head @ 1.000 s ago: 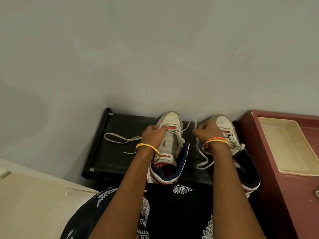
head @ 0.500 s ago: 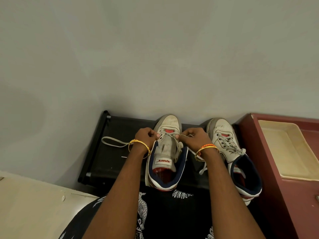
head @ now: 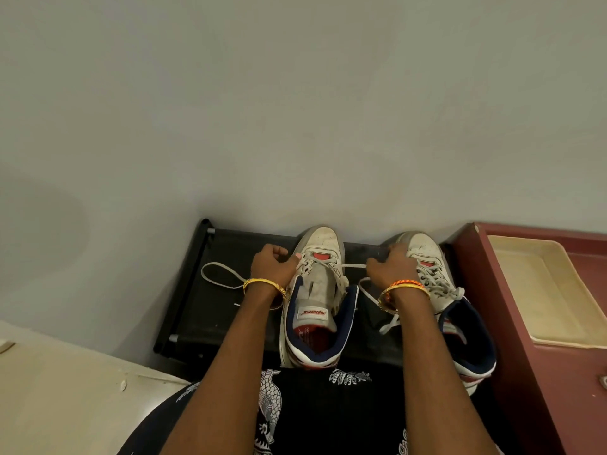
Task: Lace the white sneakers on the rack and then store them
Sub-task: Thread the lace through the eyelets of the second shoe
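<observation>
Both hands pinch one lace: left hand point(head: 272, 262) at the near sneaker point(head: 317, 297)'s left eyelets, right hand point(head: 392, 266) pulling the lace point(head: 353, 266) taut rightward, across the shoe's long axis, on the rack point(head: 210, 303); the second sneaker point(head: 437, 280) stands just right.

Since 0.5 s ago our right hand point(head: 392, 266) has pulled away toward frame right, drawing the lace point(head: 353, 265) taut across the left sneaker point(head: 320, 284); left hand point(head: 271, 262) barely shifted.

Two white sneakers with navy collars stood toes-to-wall on the black rack point(head: 197, 310) at lower centre: the left sneaker point(head: 317, 300) partly laced, the right sneaker point(head: 437, 290) seemingly fully laced.
</observation>
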Demonstrator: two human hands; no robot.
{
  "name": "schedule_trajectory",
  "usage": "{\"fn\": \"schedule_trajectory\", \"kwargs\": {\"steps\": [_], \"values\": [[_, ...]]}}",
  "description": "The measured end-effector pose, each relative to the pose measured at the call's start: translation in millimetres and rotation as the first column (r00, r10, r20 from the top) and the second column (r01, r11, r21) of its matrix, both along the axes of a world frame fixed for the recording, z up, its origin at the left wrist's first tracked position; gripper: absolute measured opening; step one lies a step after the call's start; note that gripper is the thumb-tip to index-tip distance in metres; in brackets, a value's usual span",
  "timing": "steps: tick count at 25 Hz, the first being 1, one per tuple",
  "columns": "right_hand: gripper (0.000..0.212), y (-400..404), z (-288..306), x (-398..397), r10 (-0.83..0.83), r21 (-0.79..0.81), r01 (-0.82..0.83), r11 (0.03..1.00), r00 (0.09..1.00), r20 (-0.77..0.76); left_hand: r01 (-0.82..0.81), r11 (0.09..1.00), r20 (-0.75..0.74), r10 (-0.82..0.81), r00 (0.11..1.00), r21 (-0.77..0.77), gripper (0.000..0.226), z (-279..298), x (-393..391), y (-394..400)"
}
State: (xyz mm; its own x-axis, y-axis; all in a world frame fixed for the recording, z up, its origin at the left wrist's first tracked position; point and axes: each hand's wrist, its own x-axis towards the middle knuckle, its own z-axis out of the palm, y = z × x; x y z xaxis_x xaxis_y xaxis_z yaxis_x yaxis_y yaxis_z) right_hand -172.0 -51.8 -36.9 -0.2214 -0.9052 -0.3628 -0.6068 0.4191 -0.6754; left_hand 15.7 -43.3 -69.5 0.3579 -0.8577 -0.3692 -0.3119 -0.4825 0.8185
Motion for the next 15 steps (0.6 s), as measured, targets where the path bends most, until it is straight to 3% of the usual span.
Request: {"fn": "schedule_trajectory", "kwargs": {"steps": [2,5,7,9,11,13,15], "values": [[0.046,-5,12,-8,-0.002,0.054,-0.001,0.999,0.999,0.041,0.044,0.999,-0.072,-0.045,0.996,-0.011,0.03,7,6,3],[0.029,-10,19,-4,0.187,0.12,-0.178,0.977,0.98,-0.067,0.243,0.964,-0.119,-0.23,0.966,0.105,0.029,17,-5,11],[0.023,-9,21,5,0.163,0.045,-0.163,0.986,0.987,-0.001,0.355,0.916,0.082,-0.375,0.924,0.189,0.022,19,-16,11],[0.031,-6,20,15,0.09,-0.023,-0.088,0.996,0.994,0.063,0.353,0.91,0.286,-0.405,0.868,0.218,0.03,19,-24,8],[0.039,-2,21,24,0.088,-0.016,-0.087,0.996,0.993,0.08,0.332,0.911,0.378,-0.404,0.833,0.243,0.037,18,-29,5],[0.024,-3,16,28,0.091,-0.01,-0.091,0.996,0.995,0.047,0.346,0.9,0.432,-0.432,0.792,0.265,0.036,18,-33,3],[0.035,-5,12,29,0.078,-0.051,-0.078,0.996,0.997,0.0,0.359,0.895,0.448,-0.443,0.776,0.264,0.035,20,-33,1]]}}
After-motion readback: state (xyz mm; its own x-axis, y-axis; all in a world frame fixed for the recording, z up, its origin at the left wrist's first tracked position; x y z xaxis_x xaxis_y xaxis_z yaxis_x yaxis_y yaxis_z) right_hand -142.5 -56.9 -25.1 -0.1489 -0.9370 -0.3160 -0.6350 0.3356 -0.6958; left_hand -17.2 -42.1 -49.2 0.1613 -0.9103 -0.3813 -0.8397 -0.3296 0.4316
